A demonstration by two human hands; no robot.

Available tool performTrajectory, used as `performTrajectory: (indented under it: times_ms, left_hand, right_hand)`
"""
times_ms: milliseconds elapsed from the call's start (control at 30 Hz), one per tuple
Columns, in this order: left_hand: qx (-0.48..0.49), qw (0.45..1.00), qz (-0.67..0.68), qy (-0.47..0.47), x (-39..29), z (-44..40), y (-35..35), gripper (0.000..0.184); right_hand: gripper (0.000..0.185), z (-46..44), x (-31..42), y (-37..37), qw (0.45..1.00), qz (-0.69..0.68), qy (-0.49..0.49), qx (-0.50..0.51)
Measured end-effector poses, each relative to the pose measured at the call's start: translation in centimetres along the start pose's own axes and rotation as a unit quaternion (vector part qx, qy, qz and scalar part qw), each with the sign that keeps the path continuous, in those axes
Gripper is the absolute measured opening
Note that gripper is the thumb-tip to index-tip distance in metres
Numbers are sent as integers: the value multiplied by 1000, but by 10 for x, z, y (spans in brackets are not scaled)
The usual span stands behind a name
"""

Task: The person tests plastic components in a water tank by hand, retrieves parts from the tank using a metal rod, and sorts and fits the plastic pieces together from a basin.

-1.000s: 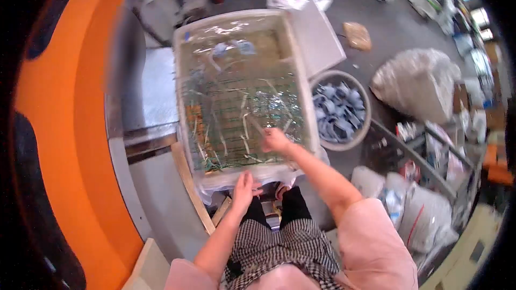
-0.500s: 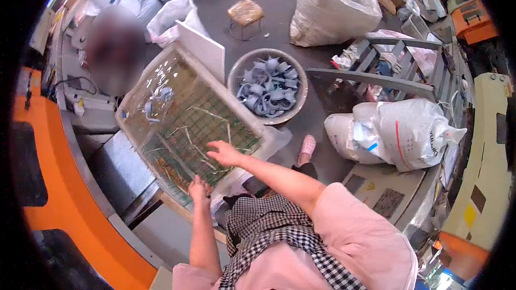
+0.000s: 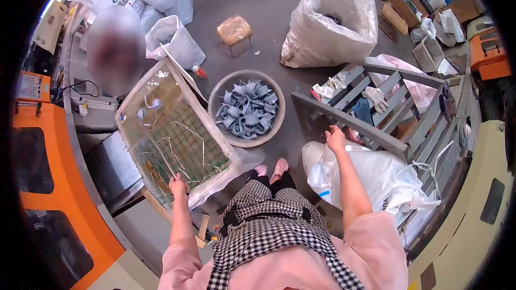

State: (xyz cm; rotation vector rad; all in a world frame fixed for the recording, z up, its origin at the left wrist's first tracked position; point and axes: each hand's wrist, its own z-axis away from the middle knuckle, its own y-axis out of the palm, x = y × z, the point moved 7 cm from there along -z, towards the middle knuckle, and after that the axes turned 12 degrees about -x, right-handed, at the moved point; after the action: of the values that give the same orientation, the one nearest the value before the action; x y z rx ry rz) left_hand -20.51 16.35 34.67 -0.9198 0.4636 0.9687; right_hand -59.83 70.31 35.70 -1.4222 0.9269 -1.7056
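My left hand (image 3: pixel 178 186) is closed around the end of a thin stick (image 3: pixel 163 153) at the near edge of a large pale tub (image 3: pixel 216 138). The stick slants down into the tub, over a green mesh (image 3: pixel 185 147) with pale thin strips on it. A few whitish-blue plastic pieces (image 3: pixel 155 103) lie at the tub's far end. Off to the right, my right hand (image 3: pixel 334 138) is raised beside a grey slatted rack (image 3: pixel 371 126), above a white sack (image 3: pixel 344 169). Its fingers look loosely curled and apart, with nothing visible in them.
A round basin (image 3: pixel 213 123) of curled grey-blue plastic parts stands right of the tub. Behind are a small stool (image 3: pixel 234 31), a big open sack (image 3: pixel 306 32) and more white sacks (image 3: pixel 174 43). Orange machinery (image 3: pixel 70 166) borders the left. A blurred person (image 3: pixel 115 51) is beyond the tub.
My right hand has swung from over the tub to the right, beside the rack. The left hand still holds the stick and has shifted slightly left. My view has turned rightward.
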Motion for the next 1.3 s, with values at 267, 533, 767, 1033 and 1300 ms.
performTrajectory:
  times_ms: [267, 533, 767, 1033, 1300]
  left_hand:
    - [-21, 997, 71, -18, -46, 6, 58, 17]
    - [-68, 990, 115, -50, -90, -7, 88, 13]
    - [-67, 983, 167, -43, -112, 1, 102, 13]
    - [-141, 963, 226, -50, -198, 2, 216, 18]
    - [-207, 925, 296, -116, -321, -9, 355, 16]
  right_hand:
    - [32, -50, 45, -16, 996, -20, -86, 30]
    - [38, -103, 46, -24, 998, 35, -34, 35]
    - [37, -216, 144, 24, 987, 41, -154, 34]
    - [35, -404, 264, 117, 960, -2, -263, 91]
    - [37, -548, 372, 169, 922, -54, -290, 250]
